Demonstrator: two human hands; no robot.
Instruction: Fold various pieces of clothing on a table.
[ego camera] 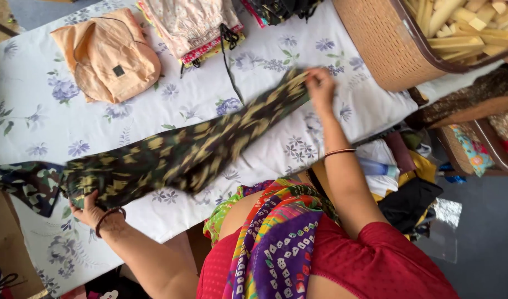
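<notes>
Meanwhile both hands' grip [90, 207] [319, 83] pinches camouflage cloth [176, 158]; wicker basket [387, 44] holds pale sticks [464, 25].

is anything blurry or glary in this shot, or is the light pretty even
Head view: the camouflage cloth is smeared with motion blur, and the right hand gripping its far end is soft too; the left hand at the other end is sharper. The floral sheet and orange garment are crisp. Light is soft and even, with faint shadows and no glare.
</notes>
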